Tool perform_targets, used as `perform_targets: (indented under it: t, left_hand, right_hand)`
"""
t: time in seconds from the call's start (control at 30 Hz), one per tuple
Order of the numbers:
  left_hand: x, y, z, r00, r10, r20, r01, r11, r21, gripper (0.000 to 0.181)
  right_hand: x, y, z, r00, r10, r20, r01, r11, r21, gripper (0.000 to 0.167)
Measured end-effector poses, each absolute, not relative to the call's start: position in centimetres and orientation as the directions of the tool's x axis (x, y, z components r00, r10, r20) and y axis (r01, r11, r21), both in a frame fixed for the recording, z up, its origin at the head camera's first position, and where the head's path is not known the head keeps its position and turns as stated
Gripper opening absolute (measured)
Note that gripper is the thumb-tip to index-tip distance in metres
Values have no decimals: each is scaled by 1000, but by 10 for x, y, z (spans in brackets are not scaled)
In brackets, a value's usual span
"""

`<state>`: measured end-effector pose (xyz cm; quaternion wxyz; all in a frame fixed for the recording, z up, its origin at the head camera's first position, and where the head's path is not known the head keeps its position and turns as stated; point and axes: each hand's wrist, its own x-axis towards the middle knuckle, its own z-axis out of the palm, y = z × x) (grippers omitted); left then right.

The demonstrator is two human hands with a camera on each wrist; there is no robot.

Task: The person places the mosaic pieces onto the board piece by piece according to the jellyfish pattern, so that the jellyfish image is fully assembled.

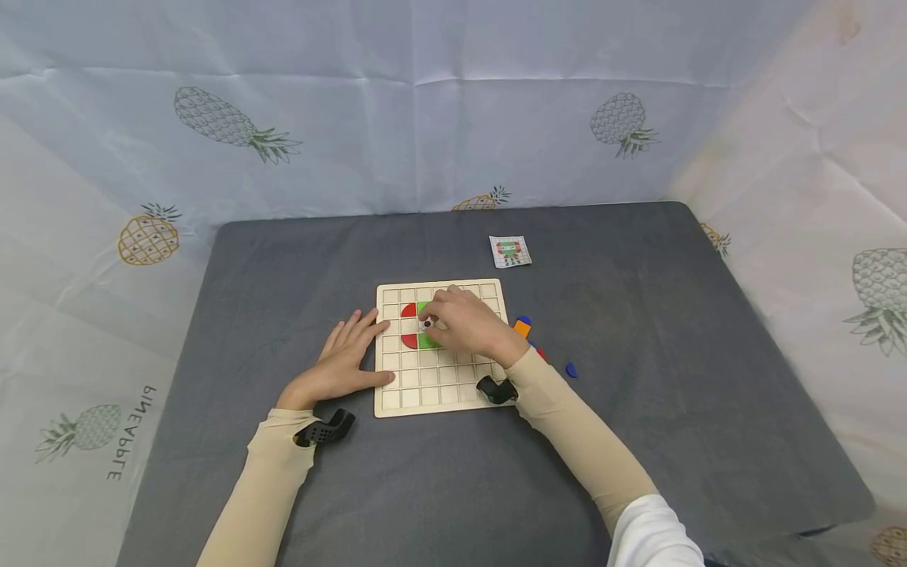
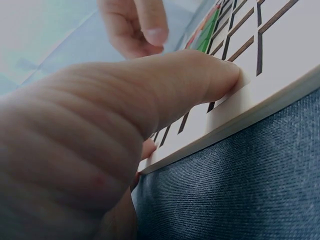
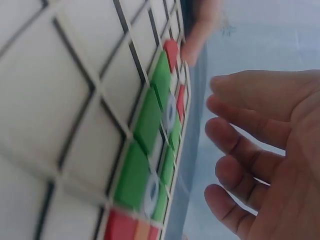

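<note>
Board lies beneath the right grip and touches the left grip.

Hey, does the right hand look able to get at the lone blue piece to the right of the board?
Probably yes: the blue piece lies uncovered on the dark table, and the right hand appears to hold nothing.

Pale wooden grid board flat; red quarter-rounds, green pieces in cells.

Soft light, hazy wrist views.
</note>
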<state>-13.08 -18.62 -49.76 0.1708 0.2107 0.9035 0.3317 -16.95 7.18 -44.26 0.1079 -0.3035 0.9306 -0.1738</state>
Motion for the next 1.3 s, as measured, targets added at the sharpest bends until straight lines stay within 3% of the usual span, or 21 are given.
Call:
perform_targets:
  t: [0.2, 0.3, 0.97, 1.3]
  left_hand:
    - [-131, -186, -497, -852, 492, -177, 261, 694, 671, 92]
    - [-131, -187, -497, -851, 492, -184, 259, 697, 669, 92]
    - [-131, -186, -495, -847, 491, -201, 248, 701, 669, 92]
    - [-131, -186, -495, -845, 494, -205, 253, 707, 661, 93]
  right_hand:
    - [-175, 100, -436, -800, -599, -38, -444, 633, -634, 26]
    - [-175, 112, -429, -815, -578, -31, -399, 600, -694, 28]
    - [-171, 188, -435, -902, -420, -98, -250, 696, -674, 29]
    - [-164, 205, -444, -907, -405, -113, -243, 725, -644, 25]
